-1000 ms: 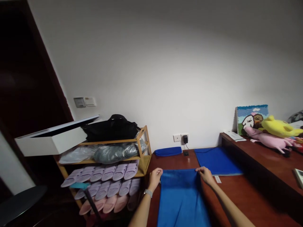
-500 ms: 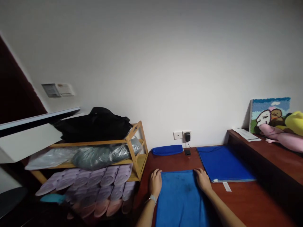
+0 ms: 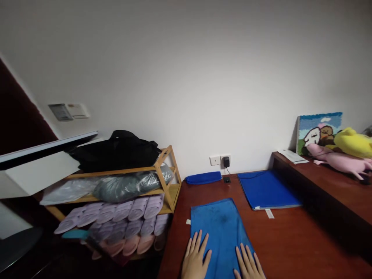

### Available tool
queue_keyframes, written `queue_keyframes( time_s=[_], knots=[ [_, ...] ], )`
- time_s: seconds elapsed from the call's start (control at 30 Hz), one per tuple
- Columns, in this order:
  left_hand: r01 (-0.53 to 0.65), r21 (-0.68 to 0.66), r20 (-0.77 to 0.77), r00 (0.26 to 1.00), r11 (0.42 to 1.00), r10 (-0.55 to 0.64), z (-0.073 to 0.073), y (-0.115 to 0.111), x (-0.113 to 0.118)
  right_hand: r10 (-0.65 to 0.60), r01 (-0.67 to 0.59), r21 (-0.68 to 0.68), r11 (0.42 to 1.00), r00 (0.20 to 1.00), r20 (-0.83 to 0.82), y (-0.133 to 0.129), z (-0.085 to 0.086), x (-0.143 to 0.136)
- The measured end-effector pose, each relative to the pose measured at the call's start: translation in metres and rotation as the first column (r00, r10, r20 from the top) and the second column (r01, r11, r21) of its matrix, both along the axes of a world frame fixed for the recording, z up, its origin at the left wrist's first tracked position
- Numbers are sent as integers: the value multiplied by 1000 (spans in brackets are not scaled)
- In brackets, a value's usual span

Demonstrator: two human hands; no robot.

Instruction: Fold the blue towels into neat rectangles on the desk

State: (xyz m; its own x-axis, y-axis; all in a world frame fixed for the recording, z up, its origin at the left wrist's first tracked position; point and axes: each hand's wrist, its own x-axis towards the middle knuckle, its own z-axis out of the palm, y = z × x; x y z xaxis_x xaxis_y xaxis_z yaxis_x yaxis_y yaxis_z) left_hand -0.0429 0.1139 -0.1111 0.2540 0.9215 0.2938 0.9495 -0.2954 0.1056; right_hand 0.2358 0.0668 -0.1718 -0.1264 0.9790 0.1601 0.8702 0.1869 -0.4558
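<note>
A light blue cloth (image 3: 217, 221) lies spread on the reddish-brown table (image 3: 174, 255), with dark smudges near its far end and a small white tag at its left edge. My left hand (image 3: 195, 257) rests on the cloth's left side, fingers spread, holding nothing. On its right side lies my right hand (image 3: 248, 263), fingers also apart and flat over the cloth's edge. Farther right is a flat, darker blue cloth (image 3: 267, 190) with a white label. A narrow blue folded cloth (image 3: 203, 178) sits by the wall.
Left of the table stands a wooden rack (image 3: 167, 182) with a black bag (image 3: 116, 153), plastic-wrapped bundles and several slippers. A black charger (image 3: 226, 161) is plugged in at the wall. On the raised right shelf are a pink plush (image 3: 340, 159), a yellow plush (image 3: 353, 143) and a picture.
Both hands have moved from the cloth's far corners toward me and now lie flat on it. The view has shifted slightly, and the cloth's left tag now shows.
</note>
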Motion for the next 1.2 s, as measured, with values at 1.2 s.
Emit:
queue_keyframes(
  time_s=[1.2],
  knots=[
    [-22,-110,41,999,994,27,23,-19,113,-32,54,-129,990,985,168,110,64,51]
  ],
)
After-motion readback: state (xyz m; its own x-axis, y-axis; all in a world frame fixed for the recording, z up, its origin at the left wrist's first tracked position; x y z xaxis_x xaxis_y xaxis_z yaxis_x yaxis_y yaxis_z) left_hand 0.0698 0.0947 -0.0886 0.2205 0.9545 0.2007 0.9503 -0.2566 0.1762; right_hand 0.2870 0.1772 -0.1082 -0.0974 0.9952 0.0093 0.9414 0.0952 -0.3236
